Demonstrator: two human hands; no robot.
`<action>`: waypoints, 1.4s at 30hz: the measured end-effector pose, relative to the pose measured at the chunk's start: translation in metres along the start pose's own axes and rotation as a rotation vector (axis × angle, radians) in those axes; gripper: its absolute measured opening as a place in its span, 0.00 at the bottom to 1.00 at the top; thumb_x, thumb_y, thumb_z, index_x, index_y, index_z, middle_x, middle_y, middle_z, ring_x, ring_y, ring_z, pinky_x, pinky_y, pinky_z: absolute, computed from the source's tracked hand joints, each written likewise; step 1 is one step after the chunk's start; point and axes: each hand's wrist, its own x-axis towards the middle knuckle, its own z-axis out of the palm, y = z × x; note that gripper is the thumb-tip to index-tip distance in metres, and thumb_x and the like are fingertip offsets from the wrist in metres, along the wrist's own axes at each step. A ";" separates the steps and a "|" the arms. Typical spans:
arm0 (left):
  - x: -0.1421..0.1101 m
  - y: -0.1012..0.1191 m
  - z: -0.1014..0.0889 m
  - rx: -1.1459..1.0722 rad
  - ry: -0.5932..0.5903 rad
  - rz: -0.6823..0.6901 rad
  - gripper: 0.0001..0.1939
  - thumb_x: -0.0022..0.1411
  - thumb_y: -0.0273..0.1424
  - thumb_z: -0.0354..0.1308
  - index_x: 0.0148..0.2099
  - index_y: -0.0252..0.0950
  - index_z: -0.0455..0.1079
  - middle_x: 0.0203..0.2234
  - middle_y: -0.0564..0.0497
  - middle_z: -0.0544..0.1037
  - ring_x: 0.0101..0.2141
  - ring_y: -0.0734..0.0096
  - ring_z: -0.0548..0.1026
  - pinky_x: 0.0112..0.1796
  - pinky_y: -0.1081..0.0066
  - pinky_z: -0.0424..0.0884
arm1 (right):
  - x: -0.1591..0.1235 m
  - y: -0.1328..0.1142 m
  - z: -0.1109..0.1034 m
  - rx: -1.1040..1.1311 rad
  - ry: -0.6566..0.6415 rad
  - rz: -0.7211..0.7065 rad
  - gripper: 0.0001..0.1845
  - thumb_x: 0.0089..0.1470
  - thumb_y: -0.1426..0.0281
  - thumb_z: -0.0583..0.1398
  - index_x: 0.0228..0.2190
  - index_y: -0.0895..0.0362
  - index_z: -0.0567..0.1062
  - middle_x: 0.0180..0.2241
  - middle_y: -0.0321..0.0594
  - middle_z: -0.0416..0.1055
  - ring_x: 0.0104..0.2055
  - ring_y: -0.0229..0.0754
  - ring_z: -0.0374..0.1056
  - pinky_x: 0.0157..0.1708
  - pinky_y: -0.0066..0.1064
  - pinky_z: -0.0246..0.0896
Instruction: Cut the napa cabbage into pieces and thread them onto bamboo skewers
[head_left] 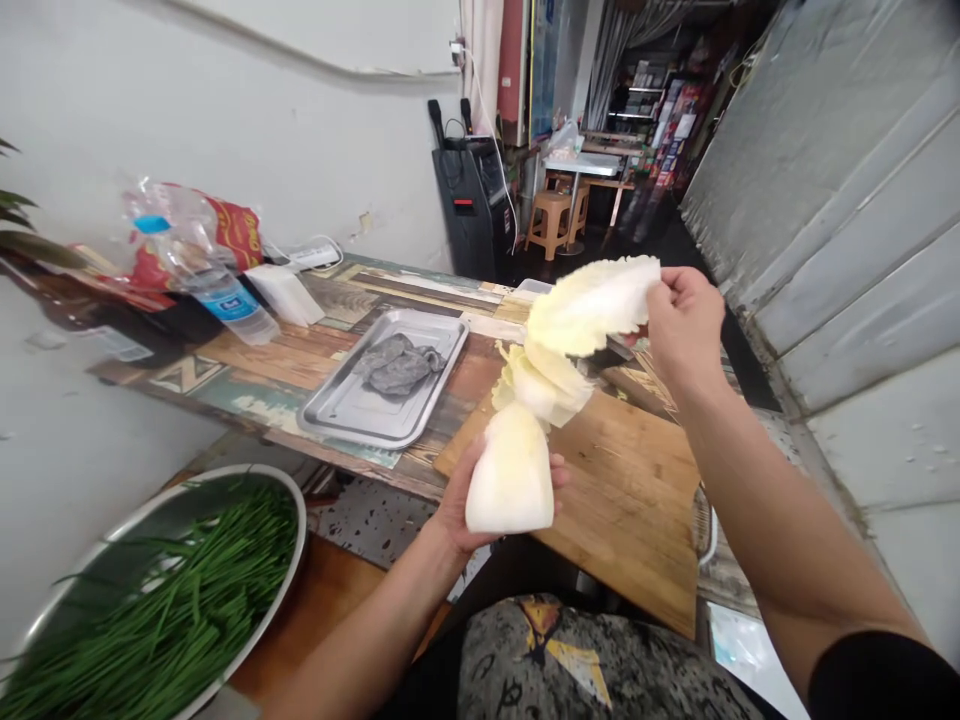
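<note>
My left hand [456,505] is wrapped around a pale napa cabbage heart [511,475], held up over the near edge of the wooden cutting board [626,495]. The cut base of the heart faces me. Between the fingertips of my right hand [686,325] is the white stem end of a loose cabbage leaf [596,300], whose yellow frilled end reaches left. Other yellowish cabbage leaves [546,388] show just beyond the heart, beneath the held leaf. Whether they touch the board I cannot tell.
Left of the board lies a metal tray [337,418] with a crumpled grey cloth [399,365]. A large metal basin [298,500] of long green stalks [187,600] stands low at left. Further back are a water bottle [236,305], a white box [289,295] and a black speaker [472,210].
</note>
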 end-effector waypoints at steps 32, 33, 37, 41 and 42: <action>0.001 0.002 0.020 0.060 -0.032 0.197 0.32 0.60 0.51 0.55 0.58 0.35 0.67 0.48 0.43 0.77 0.47 0.56 0.76 0.47 0.60 0.73 | -0.122 -0.016 -0.037 -0.167 -0.617 -0.968 0.26 0.60 0.66 0.57 0.58 0.61 0.62 0.57 0.58 0.65 0.63 0.50 0.57 0.57 0.45 0.61; 0.002 0.001 0.017 0.076 -0.040 0.187 0.31 0.59 0.50 0.57 0.57 0.34 0.67 0.49 0.43 0.77 0.47 0.56 0.76 0.49 0.59 0.72 | -0.124 -0.015 -0.038 -0.225 -0.601 -1.002 0.26 0.60 0.67 0.57 0.58 0.63 0.61 0.56 0.59 0.66 0.62 0.51 0.59 0.56 0.45 0.63; 0.005 -0.002 0.013 0.113 -0.018 0.143 0.30 0.57 0.43 0.62 0.59 0.37 0.65 0.48 0.44 0.77 0.49 0.53 0.75 0.53 0.51 0.68 | -0.132 -0.012 -0.038 -0.525 -0.492 -1.003 0.22 0.61 0.74 0.53 0.56 0.64 0.65 0.51 0.57 0.72 0.54 0.52 0.68 0.50 0.44 0.68; 0.006 -0.009 0.016 0.132 0.036 0.184 0.34 0.57 0.38 0.62 0.63 0.38 0.58 0.50 0.43 0.75 0.54 0.50 0.70 0.54 0.45 0.64 | -0.122 -0.011 -0.036 -0.459 -0.356 -0.747 0.18 0.60 0.75 0.50 0.49 0.61 0.72 0.46 0.52 0.76 0.45 0.50 0.74 0.42 0.41 0.72; 0.004 -0.011 0.015 0.139 0.032 0.183 0.35 0.55 0.38 0.62 0.63 0.37 0.58 0.51 0.42 0.74 0.55 0.48 0.69 0.54 0.45 0.64 | -0.114 -0.011 -0.036 -0.389 -0.332 -0.620 0.17 0.60 0.74 0.51 0.47 0.60 0.74 0.44 0.49 0.77 0.43 0.48 0.75 0.41 0.40 0.72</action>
